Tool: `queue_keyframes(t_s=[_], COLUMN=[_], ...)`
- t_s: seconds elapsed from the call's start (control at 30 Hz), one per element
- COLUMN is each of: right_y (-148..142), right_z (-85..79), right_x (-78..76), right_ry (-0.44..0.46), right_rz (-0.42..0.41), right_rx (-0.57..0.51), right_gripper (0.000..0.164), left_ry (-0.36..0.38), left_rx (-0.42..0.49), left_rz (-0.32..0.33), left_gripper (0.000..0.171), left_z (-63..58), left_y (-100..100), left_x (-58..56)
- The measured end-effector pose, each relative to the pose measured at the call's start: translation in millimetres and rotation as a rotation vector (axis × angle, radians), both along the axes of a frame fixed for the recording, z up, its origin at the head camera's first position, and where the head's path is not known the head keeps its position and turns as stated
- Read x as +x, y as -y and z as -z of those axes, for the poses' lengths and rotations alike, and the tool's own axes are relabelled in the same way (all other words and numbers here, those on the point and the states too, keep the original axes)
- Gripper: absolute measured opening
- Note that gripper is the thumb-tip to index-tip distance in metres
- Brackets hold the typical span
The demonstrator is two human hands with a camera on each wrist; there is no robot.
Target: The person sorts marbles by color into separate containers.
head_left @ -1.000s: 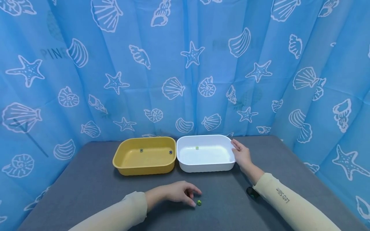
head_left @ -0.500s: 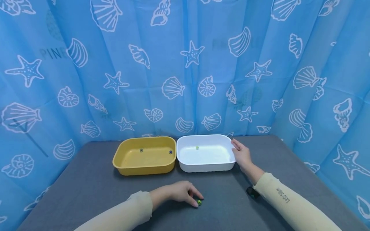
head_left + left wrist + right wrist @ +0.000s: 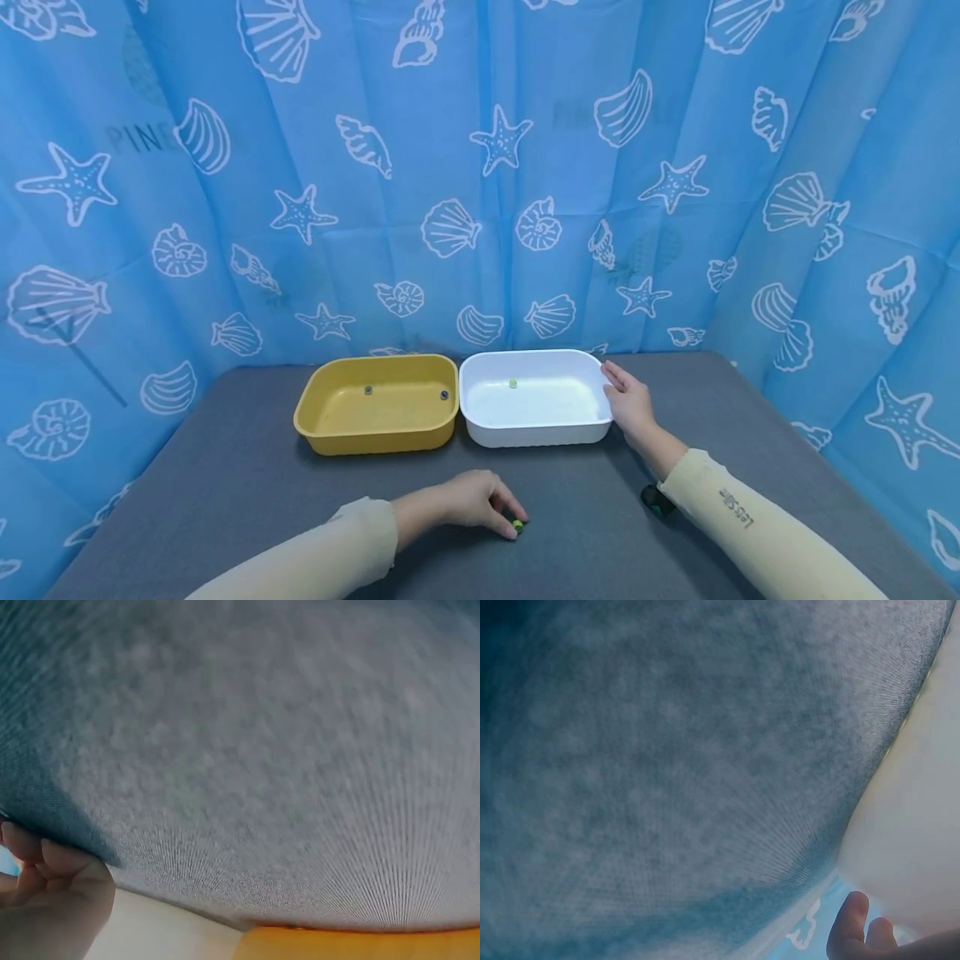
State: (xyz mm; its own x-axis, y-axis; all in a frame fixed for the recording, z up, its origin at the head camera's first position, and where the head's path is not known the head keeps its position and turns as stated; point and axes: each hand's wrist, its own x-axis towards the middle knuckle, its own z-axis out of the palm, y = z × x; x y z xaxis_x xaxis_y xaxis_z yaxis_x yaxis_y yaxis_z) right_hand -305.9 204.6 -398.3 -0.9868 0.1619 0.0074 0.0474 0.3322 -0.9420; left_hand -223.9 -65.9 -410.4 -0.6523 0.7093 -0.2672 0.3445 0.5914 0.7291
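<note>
My left hand (image 3: 468, 500) reaches down to the table, thumb and index finger pinching a small green bead-like piece (image 3: 518, 526). In the left wrist view, the hand's (image 3: 56, 892) curled fingers show at the lower left, and the piece is hidden. At the right end of a white tub (image 3: 536, 436), my right hand (image 3: 630, 407) rests against the rim with fairly straight fingers. The right wrist view catches two of its fingertips (image 3: 857, 904) beside the tub wall (image 3: 915, 825). A small light green piece (image 3: 513, 383) lies inside the white tub.
Left of the white tub, a yellow tub (image 3: 378, 444) stands against it, holding a small grey piece (image 3: 368, 390) and a dark blue one (image 3: 444, 395). A dark object (image 3: 657, 500) sits by the right sleeve. A blue shell-print curtain (image 3: 495, 233) hangs behind the grey table (image 3: 247, 475).
The left hand has moved slightly right to the green piece, and its thumb and index finger have closed around it. The right hand stays at the white tub's rim.
</note>
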Motion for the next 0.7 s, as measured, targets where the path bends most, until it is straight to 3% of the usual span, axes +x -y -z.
queue_keyframes(t_s=[0.4, 0.7], right_y=[-0.4, -0.8], right_z=[0.0, 0.0], right_x=[0.4, -0.3], right_ry=[0.010, 0.006], right_rz=[-0.004, -0.014], right_rx=[-0.001, -0.001], right_gripper=[0.049, 0.048], left_ry=[0.000, 0.037], left_rx=[0.040, 0.149], left_rz=[-0.034, -0.110], left_gripper=[0.014, 0.012], left_z=[0.8, -5.6], left_y=[1.0, 3.8], left_x=[2.6, -3.1])
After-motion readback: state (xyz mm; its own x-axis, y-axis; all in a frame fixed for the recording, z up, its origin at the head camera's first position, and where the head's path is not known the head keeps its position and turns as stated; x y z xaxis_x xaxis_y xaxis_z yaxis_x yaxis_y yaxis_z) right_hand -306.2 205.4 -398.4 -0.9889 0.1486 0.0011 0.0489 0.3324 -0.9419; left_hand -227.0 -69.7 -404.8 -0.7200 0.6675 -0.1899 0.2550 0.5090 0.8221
